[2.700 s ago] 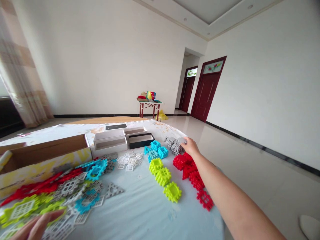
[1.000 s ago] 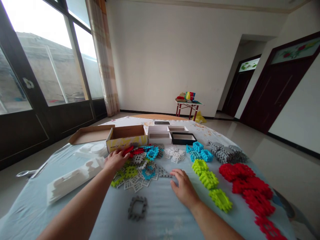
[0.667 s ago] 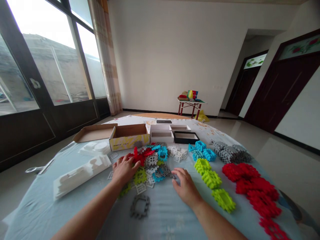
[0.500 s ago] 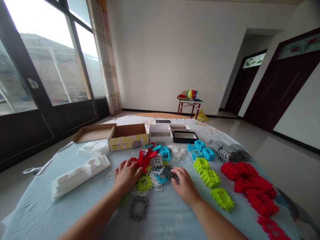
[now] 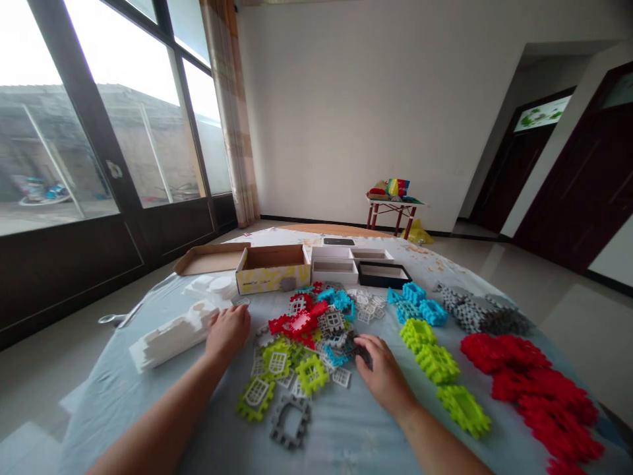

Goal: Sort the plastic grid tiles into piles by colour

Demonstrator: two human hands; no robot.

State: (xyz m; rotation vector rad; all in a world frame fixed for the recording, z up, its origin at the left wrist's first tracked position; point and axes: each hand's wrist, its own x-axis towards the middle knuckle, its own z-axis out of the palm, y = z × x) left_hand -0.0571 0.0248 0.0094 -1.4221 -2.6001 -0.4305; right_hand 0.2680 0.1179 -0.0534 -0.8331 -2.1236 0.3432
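Note:
My left hand (image 5: pixel 228 335) lies palm down by the end of a white moulded tray (image 5: pixel 171 336), its fingers stretched forward close to a small white lattice window piece (image 5: pixel 242 301). What is under the palm is hidden. My right hand (image 5: pixel 383 373) curls its thumb and fingers round a dark grey notched building piece (image 5: pixel 364 355) at the right side of a mixed pile. Between the hands the pile holds red pieces (image 5: pixel 300 321), lime green pieces (image 5: pixel 312 375), blue pieces and white window pieces (image 5: pixel 341 377). One grey square frame (image 5: pixel 290 422) lies nearest me.
Right of the pile stand sorted stacks: blue (image 5: pixel 414 303), lime green (image 5: pixel 438 363), grey (image 5: pixel 482 310) and red (image 5: pixel 537 379). Behind are an open printed cardboard box (image 5: pixel 273 278), its brown lid (image 5: pixel 212 258), white trays (image 5: pixel 335 270), a black tray (image 5: pixel 384 273) and a phone (image 5: pixel 339 242).
My left hand has moved left, off the red and green pieces, to the white tray's end. My right hand stays at the dark grey piece. The view has turned slightly left.

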